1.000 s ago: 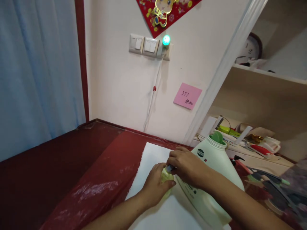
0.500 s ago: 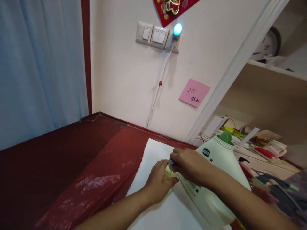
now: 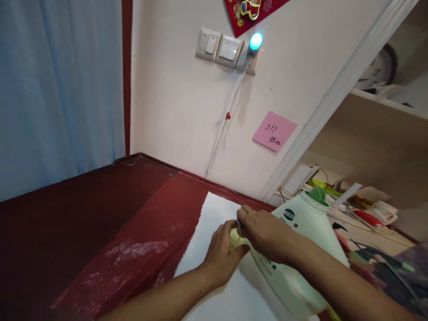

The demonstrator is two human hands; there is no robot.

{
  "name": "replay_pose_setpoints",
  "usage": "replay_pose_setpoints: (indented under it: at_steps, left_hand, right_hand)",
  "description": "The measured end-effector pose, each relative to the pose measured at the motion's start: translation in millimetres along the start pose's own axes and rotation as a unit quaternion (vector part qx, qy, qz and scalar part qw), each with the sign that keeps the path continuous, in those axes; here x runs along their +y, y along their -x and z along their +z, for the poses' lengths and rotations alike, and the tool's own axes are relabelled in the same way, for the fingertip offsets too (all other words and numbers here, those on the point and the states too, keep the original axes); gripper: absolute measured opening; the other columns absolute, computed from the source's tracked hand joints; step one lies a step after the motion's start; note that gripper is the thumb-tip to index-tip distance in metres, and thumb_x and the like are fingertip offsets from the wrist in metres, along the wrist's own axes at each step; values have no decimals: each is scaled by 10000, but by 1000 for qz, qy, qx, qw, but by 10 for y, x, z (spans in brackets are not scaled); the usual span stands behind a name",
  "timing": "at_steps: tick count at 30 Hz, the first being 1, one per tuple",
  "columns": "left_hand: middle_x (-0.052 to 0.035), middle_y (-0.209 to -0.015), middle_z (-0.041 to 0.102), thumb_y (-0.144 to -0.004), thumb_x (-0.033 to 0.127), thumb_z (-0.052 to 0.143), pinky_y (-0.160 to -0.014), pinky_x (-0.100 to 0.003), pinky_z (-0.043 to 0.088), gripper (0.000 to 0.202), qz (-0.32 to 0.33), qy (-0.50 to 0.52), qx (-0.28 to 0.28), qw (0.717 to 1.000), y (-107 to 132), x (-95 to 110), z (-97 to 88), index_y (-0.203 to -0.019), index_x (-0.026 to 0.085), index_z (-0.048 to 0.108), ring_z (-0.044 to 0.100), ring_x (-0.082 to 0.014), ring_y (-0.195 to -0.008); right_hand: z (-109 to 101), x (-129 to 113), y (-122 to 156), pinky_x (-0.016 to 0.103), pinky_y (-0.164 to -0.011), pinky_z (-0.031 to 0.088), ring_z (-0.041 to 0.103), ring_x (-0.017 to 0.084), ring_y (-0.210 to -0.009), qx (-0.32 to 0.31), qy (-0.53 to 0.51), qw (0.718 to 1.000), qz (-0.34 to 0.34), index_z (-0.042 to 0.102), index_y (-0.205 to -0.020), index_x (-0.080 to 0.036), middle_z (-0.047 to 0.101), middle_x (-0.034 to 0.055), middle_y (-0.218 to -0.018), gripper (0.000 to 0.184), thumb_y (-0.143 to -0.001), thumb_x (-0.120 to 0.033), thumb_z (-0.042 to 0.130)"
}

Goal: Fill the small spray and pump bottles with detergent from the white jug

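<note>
My left hand [image 3: 219, 258] is wrapped round a small pale-yellow container [image 3: 236, 240], most of it hidden by the fingers. At its top, my right hand [image 3: 264, 229] closes its fingers on a small dark bluish piece [image 3: 239, 223] that looks like a cap. Both hands are close together over a white sheet [image 3: 214, 214]. Behind my right forearm stands a large pale-green jug [image 3: 314, 223], with printed labels and an uncovered neck. A green spout [image 3: 317, 194] shows in the jug's mouth.
Red plastic [image 3: 143, 249] covers part of the dark red tabletop [image 3: 83, 209]. A pale wall with switches [image 3: 219, 48] and a lit plug [image 3: 256, 41] rises behind; a white cord [image 3: 219, 142] hangs down. Cluttered shelves [image 3: 377, 205] lie at the right, a blue curtain [image 3: 60, 89] at left.
The view has shifted slightly, so the wall items sit further right. Both hands keep nearly the same place and hold; the fingers of my right hand have shifted a little on the dark piece.
</note>
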State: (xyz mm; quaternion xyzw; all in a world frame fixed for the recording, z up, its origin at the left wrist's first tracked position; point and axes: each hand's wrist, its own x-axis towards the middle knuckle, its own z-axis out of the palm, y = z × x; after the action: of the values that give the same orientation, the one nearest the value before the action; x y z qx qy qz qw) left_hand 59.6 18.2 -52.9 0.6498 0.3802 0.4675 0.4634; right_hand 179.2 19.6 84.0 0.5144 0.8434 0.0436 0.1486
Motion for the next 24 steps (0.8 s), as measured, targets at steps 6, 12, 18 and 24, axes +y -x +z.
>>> replay_pose_setpoints:
  at_steps: [6, 12, 18, 24]
  left_hand:
    - [-59, -1145, 682, -929, 344, 607, -967, -387, 445, 207, 40, 43, 41, 997, -36, -32, 3, -1105, 236, 594, 607, -260, -1104]
    - [-59, -1129, 685, -972, 397, 550, -944, -389, 457, 219, 46, 18, 44, 998, -41, -28, 0, -1108, 238, 612, 615, -261, -1092]
    - [-62, -1200, 679, -906, 269, 578, -1008, -408, 434, 260, 29, 24, 49, 998, -36, -31, 6, -1164, 242, 594, 598, -260, -1156]
    - [-60, -1207, 680, -870, 221, 591, -1027, -400, 427, 293, 26, 39, 49, 998, -47, -37, 5, -1162, 239, 593, 597, -253, -1168]
  right_hand:
    - [47, -1, -26, 334, -584, 261, 616, 210, -738, 15, -23, 999, 17, 547, -1049, -148, 650, 85, -1027, 100, -966, -155, 493]
    - [45, 155, 150, 335, -797, 426, 646, 231, -1031, 53, -101, 993, 23, 506, -1345, -218, 654, 80, -1222, 352, -998, -270, 522]
    - [121, 294, 222, 324, -796, 450, 663, 220, -941, 79, -202, 976, -3, 647, -1217, -277, 705, 71, -1053, 285, -1038, -320, 430]
    - [121, 263, 159, 308, -774, 443, 656, 205, -895, 88, -210, 974, -9, 667, -1138, -262, 707, 64, -1013, 261, -1035, -329, 436]
